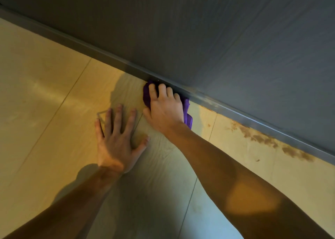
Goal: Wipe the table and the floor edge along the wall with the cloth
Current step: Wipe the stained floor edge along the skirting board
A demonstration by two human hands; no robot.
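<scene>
On the left, the floor (pixel 45 111) by the wall (pixel 217 30) looks clean, with no marks along the grey strip (pixel 90 48) at the bottom of the wall. The left hand (pixel 117 140) lies flat on the floor, fingers spread wide, holding nothing. It looks like it props the person up. Just beside it, the right hand (pixel 164 109) presses down flat on the purple cloth (pixel 186 109), which is pushed right up against the strip. Further right, brown dirty patches (pixel 272 140) sit on the floor next to the strip. That part looks not yet wiped. No table is in view, so I cannot tell if it is done.
</scene>
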